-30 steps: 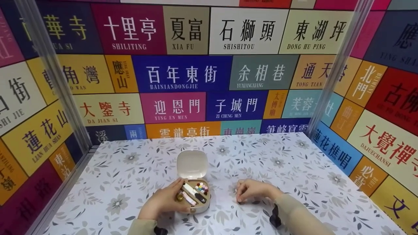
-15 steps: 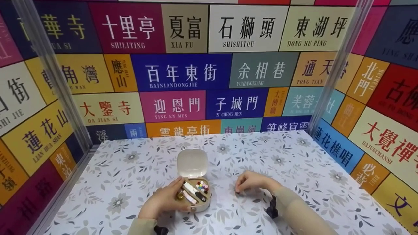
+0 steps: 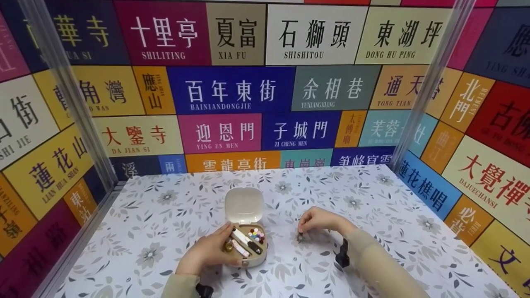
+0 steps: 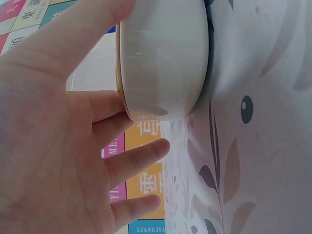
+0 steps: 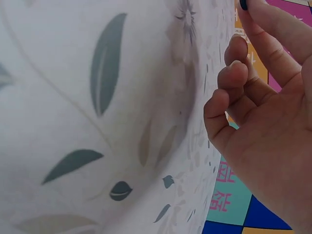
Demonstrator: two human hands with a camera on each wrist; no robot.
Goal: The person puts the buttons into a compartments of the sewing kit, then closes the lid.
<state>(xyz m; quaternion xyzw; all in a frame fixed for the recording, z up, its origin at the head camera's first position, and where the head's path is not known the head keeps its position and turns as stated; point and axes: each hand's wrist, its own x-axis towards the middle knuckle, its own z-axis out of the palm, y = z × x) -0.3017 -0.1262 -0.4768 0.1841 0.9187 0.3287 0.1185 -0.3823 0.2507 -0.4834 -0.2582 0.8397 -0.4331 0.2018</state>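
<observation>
A small white hinged case [image 3: 253,262] stands on the table with its lid [image 3: 244,205] raised. My left hand [image 3: 211,250] grips the near-left side of the case; in the left wrist view, the thumb reaches its rim while two fingers stretch out free below. Inside lie a white tool with a black end [image 3: 247,240], a pink-and-white piece [image 3: 240,248], a gold round piece [image 3: 228,246] and several coloured beads or pin heads [image 3: 256,235]. Right of the case, my right hand [image 3: 321,219] pinches a tiny dark object [image 5: 243,4] between thumb and forefinger, other fingers curled.
A white cloth [image 3: 186,215] with grey leaves and flowers covers the table. Walls of coloured sign panels [image 3: 232,89] rise behind and on both sides, with clear corner posts [image 3: 430,74] at left and right.
My right hand has moved away from me across the table, still pinching the tiny dark object. The left hand and the case have stayed nearly in place.
</observation>
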